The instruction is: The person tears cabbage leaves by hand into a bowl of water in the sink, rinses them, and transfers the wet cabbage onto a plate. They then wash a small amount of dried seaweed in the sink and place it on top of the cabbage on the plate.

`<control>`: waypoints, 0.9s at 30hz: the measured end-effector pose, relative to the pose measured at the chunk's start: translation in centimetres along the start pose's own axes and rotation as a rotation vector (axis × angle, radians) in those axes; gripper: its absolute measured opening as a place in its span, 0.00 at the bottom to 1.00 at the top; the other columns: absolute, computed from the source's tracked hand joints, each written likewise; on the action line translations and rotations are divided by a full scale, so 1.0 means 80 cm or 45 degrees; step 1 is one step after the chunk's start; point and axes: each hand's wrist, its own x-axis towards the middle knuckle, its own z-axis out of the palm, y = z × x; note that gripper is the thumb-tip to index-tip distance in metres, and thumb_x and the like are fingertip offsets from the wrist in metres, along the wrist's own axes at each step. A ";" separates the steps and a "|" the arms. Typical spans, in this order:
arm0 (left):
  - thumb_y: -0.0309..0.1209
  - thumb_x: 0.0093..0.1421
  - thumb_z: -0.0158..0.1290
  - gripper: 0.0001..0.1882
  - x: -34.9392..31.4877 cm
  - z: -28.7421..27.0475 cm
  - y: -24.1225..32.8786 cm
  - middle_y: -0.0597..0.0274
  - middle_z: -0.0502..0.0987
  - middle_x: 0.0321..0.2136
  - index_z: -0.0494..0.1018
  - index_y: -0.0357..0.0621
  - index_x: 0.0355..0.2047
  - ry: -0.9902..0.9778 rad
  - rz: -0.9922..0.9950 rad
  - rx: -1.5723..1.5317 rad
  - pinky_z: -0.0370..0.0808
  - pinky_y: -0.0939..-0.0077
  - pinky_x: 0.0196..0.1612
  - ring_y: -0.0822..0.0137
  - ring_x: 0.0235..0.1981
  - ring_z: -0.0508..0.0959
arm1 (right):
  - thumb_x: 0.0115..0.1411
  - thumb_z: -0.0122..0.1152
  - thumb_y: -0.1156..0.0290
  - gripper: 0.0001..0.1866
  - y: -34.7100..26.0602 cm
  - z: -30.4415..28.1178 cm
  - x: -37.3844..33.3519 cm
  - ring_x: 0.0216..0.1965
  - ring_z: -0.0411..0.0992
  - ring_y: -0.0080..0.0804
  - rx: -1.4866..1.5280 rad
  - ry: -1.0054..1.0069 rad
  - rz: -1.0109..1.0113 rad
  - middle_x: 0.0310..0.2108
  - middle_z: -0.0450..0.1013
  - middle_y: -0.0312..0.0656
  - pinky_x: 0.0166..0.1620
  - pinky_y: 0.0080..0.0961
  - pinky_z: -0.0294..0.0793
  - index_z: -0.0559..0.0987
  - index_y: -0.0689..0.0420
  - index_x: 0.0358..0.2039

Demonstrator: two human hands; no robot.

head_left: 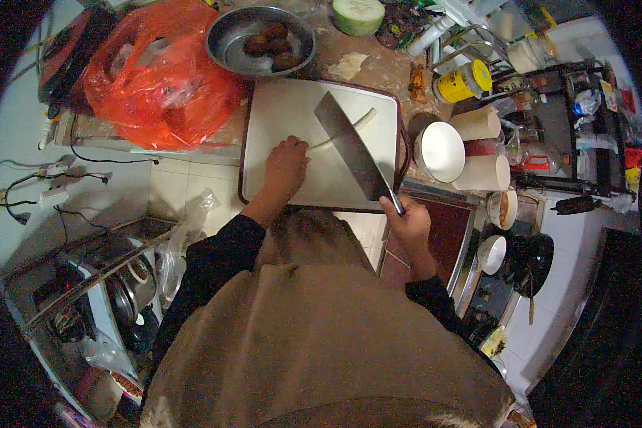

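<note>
A white cutting board (271, 107) with a dark rim lies in front of me. Across it runs a long, thin, pale vegetable strip (366, 123); whether it is one piece is unclear because the blade covers its middle. My left hand (287, 170) is closed, its curled fingertips on the near-left end of this strip. In my right hand (406, 220) is the handle of a broad cleaver (351, 143). Its blade slants up and left over the board, crossing the strip. I cannot tell whether the edge touches it.
Beyond the board stands a metal pan (228, 53) with several dark round pieces. A red plastic bag (157, 85) is at the left, a cut green melon (358, 16) at the back. A white bowl (440, 151) and a yellow-lidded jar (464, 80) flank the right.
</note>
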 end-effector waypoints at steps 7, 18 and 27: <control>0.28 0.47 0.48 0.05 0.011 0.013 -0.003 0.57 0.68 0.25 0.70 0.43 0.26 0.034 0.000 0.199 0.68 0.67 0.34 0.58 0.31 0.71 | 0.53 0.52 0.59 0.14 0.010 0.012 0.026 0.18 0.66 0.41 -0.074 -0.047 -0.096 0.16 0.66 0.47 0.23 0.32 0.64 0.71 0.59 0.28; 0.28 0.47 0.46 0.04 0.013 0.028 -0.008 0.57 0.68 0.23 0.70 0.43 0.21 0.084 -0.028 0.307 0.67 0.64 0.30 0.57 0.27 0.71 | 0.56 0.43 0.62 0.13 -0.018 0.031 0.074 0.22 0.67 0.52 -0.386 -0.422 -0.206 0.18 0.68 0.51 0.26 0.44 0.65 0.69 0.59 0.29; 0.30 0.47 0.48 0.07 -0.005 -0.003 -0.016 0.59 0.69 0.26 0.71 0.44 0.27 0.198 -0.091 0.426 0.67 0.67 0.33 0.59 0.31 0.71 | 0.56 0.44 0.61 0.12 -0.008 0.044 0.085 0.19 0.66 0.50 -0.422 -0.195 -0.570 0.15 0.67 0.49 0.27 0.41 0.65 0.69 0.57 0.27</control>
